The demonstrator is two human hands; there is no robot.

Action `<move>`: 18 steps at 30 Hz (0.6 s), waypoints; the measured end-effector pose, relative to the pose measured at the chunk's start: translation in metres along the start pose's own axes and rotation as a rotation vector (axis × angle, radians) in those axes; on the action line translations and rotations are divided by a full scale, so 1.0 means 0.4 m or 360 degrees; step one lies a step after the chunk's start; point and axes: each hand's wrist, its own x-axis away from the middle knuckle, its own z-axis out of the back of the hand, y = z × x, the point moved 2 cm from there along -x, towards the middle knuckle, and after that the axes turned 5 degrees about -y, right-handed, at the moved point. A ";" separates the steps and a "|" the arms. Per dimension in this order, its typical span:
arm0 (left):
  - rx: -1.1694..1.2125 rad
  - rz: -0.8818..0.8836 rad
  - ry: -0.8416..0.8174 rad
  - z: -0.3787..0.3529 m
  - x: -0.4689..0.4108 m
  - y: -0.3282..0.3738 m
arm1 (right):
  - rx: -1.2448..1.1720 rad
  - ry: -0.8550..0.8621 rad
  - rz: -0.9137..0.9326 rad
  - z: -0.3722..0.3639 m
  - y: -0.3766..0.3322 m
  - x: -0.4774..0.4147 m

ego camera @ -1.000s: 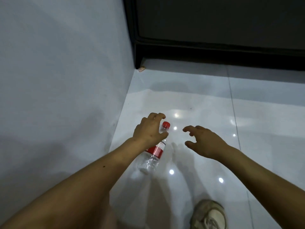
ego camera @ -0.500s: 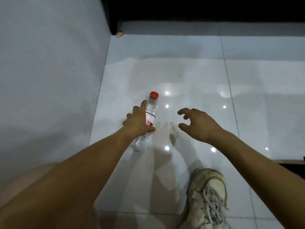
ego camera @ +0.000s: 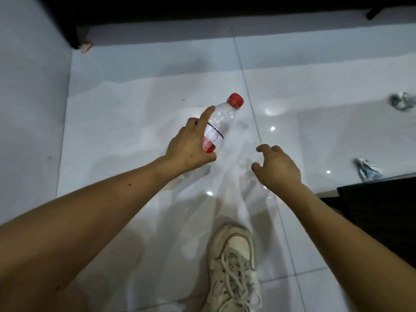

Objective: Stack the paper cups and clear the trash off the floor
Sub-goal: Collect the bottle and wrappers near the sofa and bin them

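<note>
An empty clear plastic bottle [ego camera: 221, 122] with a red cap and a red and white label is held above the glossy white floor tiles, cap pointing up and to the right. My left hand [ego camera: 191, 147] grips it round the label and lower body, the index finger lying along its side. My right hand [ego camera: 278, 166] hovers to the right of the bottle with loosely curled fingers and holds nothing. Two crumpled pieces of trash lie on the floor at the right: one [ego camera: 401, 101] farther off, one [ego camera: 367, 168] nearer. No paper cups are in view.
A pale wall [ego camera: 29, 97] runs down the left side. Dark furniture [ego camera: 157, 12] spans the top, with a small scrap [ego camera: 85, 47] at its foot. A dark object [ego camera: 382, 212] stands at the right edge. My pale sneaker [ego camera: 233, 266] is on the tiles below.
My left hand has lifted the bottle and carried it a little to the right. The view has shifted so the trash pieces on the right now show. My right hand stays empty beside it.
</note>
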 end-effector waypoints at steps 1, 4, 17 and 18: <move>-0.0018 -0.0057 -0.0014 -0.004 -0.015 0.030 | -0.0019 0.0039 -0.0078 0.017 0.030 -0.008; -0.0058 -0.0197 -0.0061 -0.021 -0.059 0.111 | -0.0051 0.0133 -0.0255 0.063 0.108 -0.031; -0.0255 -0.0382 -0.0350 0.133 -0.230 0.455 | -0.0615 0.0408 -0.0582 0.323 0.186 -0.050; -0.0266 -0.0406 -0.0370 0.166 -0.248 0.510 | -0.0668 0.0426 -0.0631 0.367 0.184 -0.045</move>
